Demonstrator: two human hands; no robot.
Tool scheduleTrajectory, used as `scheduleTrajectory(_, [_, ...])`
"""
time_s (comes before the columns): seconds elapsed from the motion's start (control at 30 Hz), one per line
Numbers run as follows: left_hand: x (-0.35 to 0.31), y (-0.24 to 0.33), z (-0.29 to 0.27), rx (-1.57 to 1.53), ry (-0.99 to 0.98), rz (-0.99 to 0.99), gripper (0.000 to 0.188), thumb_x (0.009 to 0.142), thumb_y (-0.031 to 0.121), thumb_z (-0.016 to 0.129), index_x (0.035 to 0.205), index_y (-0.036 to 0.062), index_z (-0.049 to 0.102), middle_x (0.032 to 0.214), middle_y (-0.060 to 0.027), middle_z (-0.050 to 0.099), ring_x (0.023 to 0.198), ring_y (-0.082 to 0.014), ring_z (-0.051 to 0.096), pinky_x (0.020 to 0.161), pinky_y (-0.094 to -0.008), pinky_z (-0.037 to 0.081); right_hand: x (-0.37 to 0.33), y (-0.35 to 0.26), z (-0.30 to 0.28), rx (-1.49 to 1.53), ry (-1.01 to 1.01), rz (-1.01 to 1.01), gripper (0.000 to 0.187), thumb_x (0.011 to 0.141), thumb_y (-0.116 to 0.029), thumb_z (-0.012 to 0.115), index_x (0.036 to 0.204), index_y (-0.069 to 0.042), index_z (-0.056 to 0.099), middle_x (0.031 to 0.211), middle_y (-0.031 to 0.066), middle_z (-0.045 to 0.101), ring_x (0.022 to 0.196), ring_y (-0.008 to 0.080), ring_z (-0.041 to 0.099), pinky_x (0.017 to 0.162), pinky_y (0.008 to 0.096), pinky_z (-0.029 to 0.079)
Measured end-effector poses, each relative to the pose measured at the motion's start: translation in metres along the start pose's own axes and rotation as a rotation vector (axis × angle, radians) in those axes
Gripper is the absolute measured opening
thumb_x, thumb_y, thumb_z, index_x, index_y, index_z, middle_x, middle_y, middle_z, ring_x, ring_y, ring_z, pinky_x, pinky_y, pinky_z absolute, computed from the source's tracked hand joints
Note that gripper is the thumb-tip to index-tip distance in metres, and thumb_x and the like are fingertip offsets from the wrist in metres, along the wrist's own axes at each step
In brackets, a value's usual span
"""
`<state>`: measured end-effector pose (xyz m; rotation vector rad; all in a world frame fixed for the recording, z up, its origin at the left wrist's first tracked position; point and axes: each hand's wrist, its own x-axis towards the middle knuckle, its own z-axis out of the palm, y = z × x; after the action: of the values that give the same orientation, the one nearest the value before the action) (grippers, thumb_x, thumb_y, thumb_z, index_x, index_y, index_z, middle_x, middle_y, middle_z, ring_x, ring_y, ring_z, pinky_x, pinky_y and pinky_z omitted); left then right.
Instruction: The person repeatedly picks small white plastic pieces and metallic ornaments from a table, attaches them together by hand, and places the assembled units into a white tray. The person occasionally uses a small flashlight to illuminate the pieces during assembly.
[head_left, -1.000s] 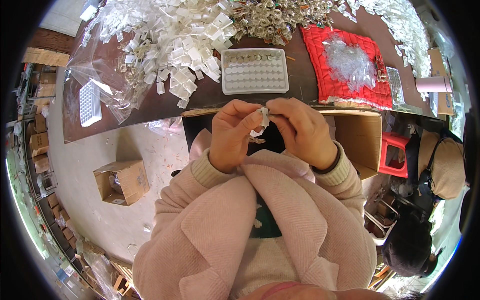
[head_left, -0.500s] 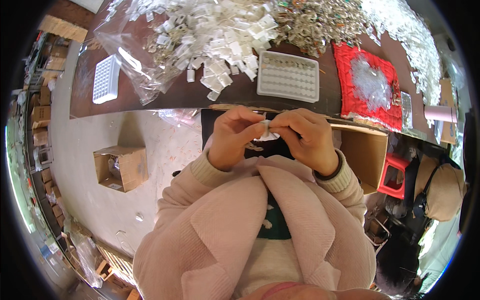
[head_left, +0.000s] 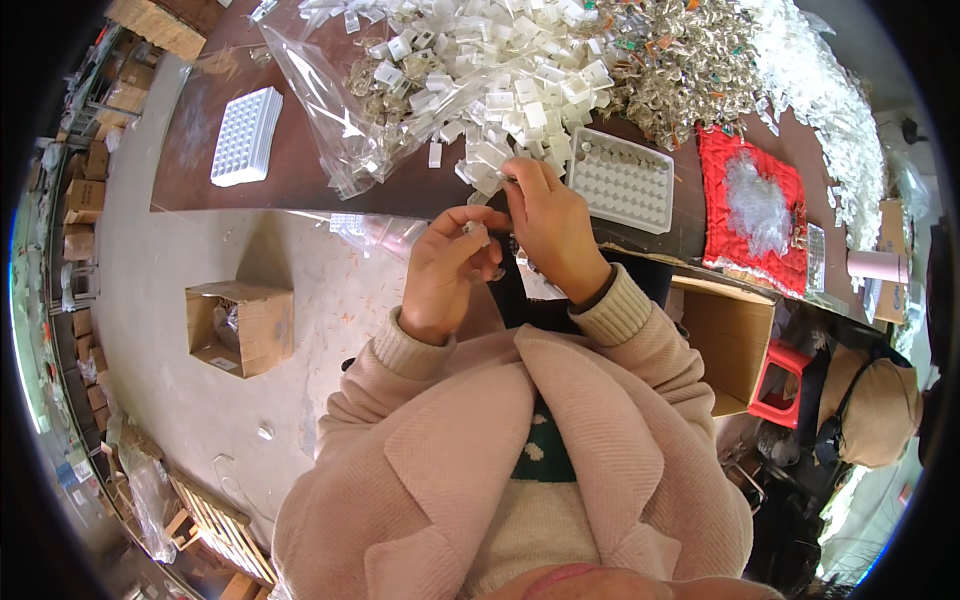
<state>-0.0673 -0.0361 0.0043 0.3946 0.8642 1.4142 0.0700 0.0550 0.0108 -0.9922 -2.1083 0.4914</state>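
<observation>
While left hand point(head_left: 442, 277) curls, right hand point(head_left: 562, 237) farther forward, fingers bent

A brown counter point(head_left: 300, 182) stands over a pale grey floor point(head_left: 150, 270) where an open carton point(head_left: 268, 328) sits, with boxes point(head_left: 84, 202) stacked along the left, a bright strip point(head_left: 28, 350) glowing beyond them, and a red stool point(head_left: 775, 413) at the right.

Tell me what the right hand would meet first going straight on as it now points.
The right hand would probably first meet the loose white plastic pieces at their pile's near edge, though its height relative to them is unclear.
</observation>
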Motion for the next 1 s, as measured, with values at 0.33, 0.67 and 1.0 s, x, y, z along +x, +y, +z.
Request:
scheduleTrajectory(0.33, [0.015, -0.019, 0.033, 0.027, -0.077, 0.145, 0.024, 0.091, 0.000, 0.069, 0.113, -0.0004, 0.061, 0.090, -0.0055, 0.063, 0.064, -0.0110, 0.056, 0.057, -0.0235, 0.043, -0.023, -0.020, -0.067, 0.490, -0.019, 0.317, 0.019, 0.088, 0.000, 0.070, 0.105, -0.003, 0.062, 0.086, 0.0089, 0.071, 0.067, 0.0147, 0.068, 0.060, 0.0268, 0.052])
scheduleTrajectory(0.67, [0.025, -0.025, 0.056, -0.049, -0.078, -0.036, 0.025, 0.100, 0.011, 0.057, 0.123, -0.0011, 0.056, 0.100, -0.0109, 0.068, 0.072, -0.0111, 0.059, 0.058, -0.0246, 0.047, 0.031, 0.046, -0.128, -0.058, 0.263, 0.036, 0.018, 0.085, 0.002, 0.069, 0.101, -0.005, 0.066, 0.090, 0.0112, 0.068, 0.066, 0.0220, 0.065, 0.056, 0.0315, 0.050])
scheduleTrajectory(1.0, [0.027, -0.025, 0.045, -0.110, -0.093, -0.020, 0.017, 0.099, 0.009, 0.060, 0.114, 0.0034, 0.059, 0.103, -0.0129, 0.070, 0.074, -0.0130, 0.065, 0.062, -0.0256, 0.055, 0.104, 0.097, -0.125, -0.539, 0.156, -0.199, 0.021, 0.082, -0.005, 0.073, 0.102, -0.010, 0.069, 0.089, 0.0092, 0.068, 0.082, 0.0319, 0.066, 0.071, 0.0393, 0.055])
